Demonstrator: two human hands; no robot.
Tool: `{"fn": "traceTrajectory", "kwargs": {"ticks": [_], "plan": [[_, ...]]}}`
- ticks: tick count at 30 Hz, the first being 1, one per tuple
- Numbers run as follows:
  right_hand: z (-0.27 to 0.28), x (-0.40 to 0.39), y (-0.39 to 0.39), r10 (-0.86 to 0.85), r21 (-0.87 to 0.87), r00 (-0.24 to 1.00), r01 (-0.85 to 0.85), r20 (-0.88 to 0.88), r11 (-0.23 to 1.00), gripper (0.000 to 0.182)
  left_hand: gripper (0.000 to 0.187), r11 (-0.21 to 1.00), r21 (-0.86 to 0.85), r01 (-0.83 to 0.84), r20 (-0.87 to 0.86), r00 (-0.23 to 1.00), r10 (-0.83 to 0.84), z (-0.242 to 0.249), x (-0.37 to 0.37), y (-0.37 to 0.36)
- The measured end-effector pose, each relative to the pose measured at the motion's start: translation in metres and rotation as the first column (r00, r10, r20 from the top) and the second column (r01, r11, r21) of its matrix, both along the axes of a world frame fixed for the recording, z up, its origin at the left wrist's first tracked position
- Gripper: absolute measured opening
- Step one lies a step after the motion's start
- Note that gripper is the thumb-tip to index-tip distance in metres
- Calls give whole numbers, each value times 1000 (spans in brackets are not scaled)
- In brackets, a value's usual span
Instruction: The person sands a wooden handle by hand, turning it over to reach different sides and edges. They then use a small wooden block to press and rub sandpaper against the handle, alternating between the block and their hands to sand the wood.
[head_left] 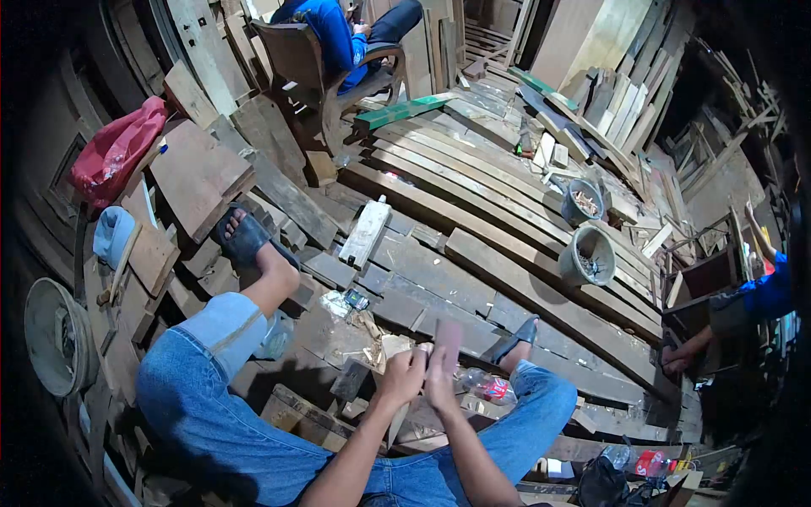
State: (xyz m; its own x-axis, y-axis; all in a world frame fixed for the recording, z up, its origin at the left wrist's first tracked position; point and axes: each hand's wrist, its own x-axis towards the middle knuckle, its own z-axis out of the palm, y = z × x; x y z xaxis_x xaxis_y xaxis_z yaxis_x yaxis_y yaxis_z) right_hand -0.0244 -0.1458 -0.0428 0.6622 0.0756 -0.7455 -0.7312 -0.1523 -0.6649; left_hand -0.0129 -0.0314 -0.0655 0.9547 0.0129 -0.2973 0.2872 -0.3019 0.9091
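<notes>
My right hand (439, 382), fingers extended upward, holds a flat pinkish-brown piece (448, 340) that looks like sandpaper. Close against it, my left hand (404, 377) is closed with the fingers curled; I cannot tell what is inside it. Both hands meet between my knees, above the plank floor. Just beyond the left hand lie wood offcuts (365, 323) and shavings. A clear plastic bottle with a red label (497, 389) lies to the right of my right hand, near my sandalled foot.
Long wooden beams (507, 253) cross the floor ahead. Two buckets (588, 255) (581, 203) stand on them. A whitish block (366, 232) lies ahead. One person in blue (325, 34) sits in a wooden chair (296, 63); another person's arm (764, 283) shows at right. A pail (57, 338) stands left.
</notes>
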Motion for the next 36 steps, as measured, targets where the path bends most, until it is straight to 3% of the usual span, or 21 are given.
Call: {"fn": "traceTrajectory", "kwargs": {"ticks": [1,4,5,8,9,10,12,14,18,19,23,25,27,30,32,33,36], "plan": [[-15,3,-5,-45,119,995,34,85,992,80,48,1000,27,-5,35,999,4,2,-1,-5],[-42,-23,16,-123,-15,906,142,405,990,74,48,1000,-25,-20,-14,1000,19,6,5,4],[-45,-22,14,-121,1,884,136,451,991,71,50,998,45,-42,-39,998,44,7,8,9],[-38,-23,16,-126,56,828,114,547,992,63,49,999,35,-35,-29,999,36,21,3,8],[-30,-11,9,-128,65,931,112,341,992,67,46,997,82,13,-55,998,-9,6,2,3],[-21,1,1,-119,64,986,112,118,992,74,45,1000,-10,-23,73,997,24,0,-2,-5],[-58,-7,6,-145,36,883,144,447,989,68,45,999,40,-5,2,1000,5,-5,0,-4],[-81,-29,19,-61,-114,777,169,627,979,76,46,1000,8,-21,-34,999,21,14,7,9],[-33,-18,11,6,-4,995,-5,104,1000,75,48,995,73,-65,-27,997,67,-3,2,9],[19,-3,7,-13,48,1000,14,-25,999,81,49,998,56,9,-60,998,-6,2,1,7],[-3,-32,23,-47,-39,937,65,347,997,81,53,996,75,-46,-19,999,47,13,6,11],[-25,-30,19,-11,33,956,2,292,999,83,54,989,130,-67,65,996,59,18,10,11],[-16,-22,10,-6,35,988,0,154,999,70,53,988,147,-37,47,998,31,17,3,7],[-12,-1,-4,-5,21,987,1,160,1000,67,52,987,158,-3,55,998,-6,1,-1,-3],[-45,-24,8,28,-167,944,29,329,985,87,52,989,140,-44,18,999,42,10,2,4],[-44,-29,16,58,-147,892,10,449,989,79,53,991,127,-49,29,999,46,14,6,10],[-36,-28,17,0,65,862,-38,508,997,71,53,981,163,-101,43,995,95,21,6,12]]}}
